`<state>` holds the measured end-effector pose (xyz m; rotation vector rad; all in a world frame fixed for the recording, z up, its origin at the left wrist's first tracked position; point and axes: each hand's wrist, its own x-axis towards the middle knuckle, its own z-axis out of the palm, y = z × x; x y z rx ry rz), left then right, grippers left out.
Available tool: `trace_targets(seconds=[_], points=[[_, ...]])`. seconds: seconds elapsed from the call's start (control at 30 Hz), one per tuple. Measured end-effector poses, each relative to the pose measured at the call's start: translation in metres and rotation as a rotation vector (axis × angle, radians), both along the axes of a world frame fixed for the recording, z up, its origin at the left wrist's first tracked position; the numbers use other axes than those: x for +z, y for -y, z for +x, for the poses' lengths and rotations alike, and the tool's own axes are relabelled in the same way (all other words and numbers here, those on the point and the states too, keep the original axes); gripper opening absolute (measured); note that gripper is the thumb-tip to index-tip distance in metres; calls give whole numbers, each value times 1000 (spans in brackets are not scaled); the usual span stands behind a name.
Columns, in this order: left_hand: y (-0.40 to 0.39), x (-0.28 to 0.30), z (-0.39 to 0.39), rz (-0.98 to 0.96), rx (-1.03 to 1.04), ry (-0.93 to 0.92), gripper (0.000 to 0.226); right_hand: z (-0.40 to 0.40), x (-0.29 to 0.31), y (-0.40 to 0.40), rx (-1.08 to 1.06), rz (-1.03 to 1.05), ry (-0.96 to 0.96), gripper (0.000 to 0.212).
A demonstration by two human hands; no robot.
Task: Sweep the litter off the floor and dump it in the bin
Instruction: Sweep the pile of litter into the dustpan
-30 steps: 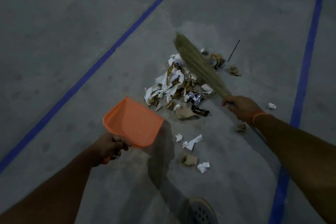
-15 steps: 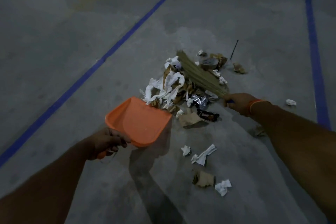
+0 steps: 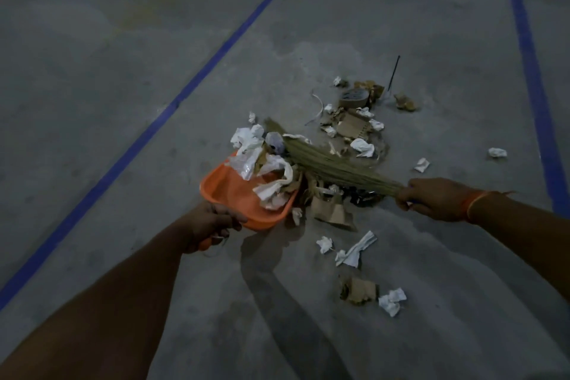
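My left hand (image 3: 209, 224) grips the handle of an orange dustpan (image 3: 229, 191) tilted on the grey floor. White paper and plastic scraps (image 3: 265, 176) lie heaped over its open edge. My right hand (image 3: 431, 197) grips a straw broom (image 3: 333, 165) whose bristles lie low across the litter, pointing left toward the pan. More litter (image 3: 354, 126), crumpled paper and torn cardboard, is scattered behind the broom. Loose scraps (image 3: 354, 251) lie near me, to the right of the pan. No bin is in view.
Two blue tape lines run over the concrete, one diagonal on the left (image 3: 172, 105) and one along the right (image 3: 530, 77). A thin dark stick (image 3: 394, 74) lies beyond the pile. Stray paper balls (image 3: 497, 152) sit toward the right line.
The broom swept left and down, pushing white scraps into the dustpan. The pan moved in against the pile and now carries litter. The camera shifted closer.
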<state>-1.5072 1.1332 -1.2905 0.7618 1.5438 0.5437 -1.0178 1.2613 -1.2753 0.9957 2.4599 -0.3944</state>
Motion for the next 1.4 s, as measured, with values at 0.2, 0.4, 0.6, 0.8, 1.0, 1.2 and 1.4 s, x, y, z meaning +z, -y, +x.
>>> trace_targets(seconds=[0.2,0.4,0.6,0.8,1.0,1.2,1.4], points=[[7,-6,13,1,51,16,38,40,-5,55,-20,74,-59,9],[22,-1,36,42,85,48,33,63,12,97,-29,116,-66,11],[36,-8,37,48,49,19,39,67,27,122,-39,129,-155,9],[49,-7,37,48,66,60,34,69,38,123,-83,134,-155,10],[55,-13,32,61,60,83,34,62,33,94,-144,135,-171,14],[53,-18,30,44,42,71,32,35,22,62,-166,84,-103,11],[48,-27,21,28,15,43,33,7,8,46,-165,-4,-37,15]])
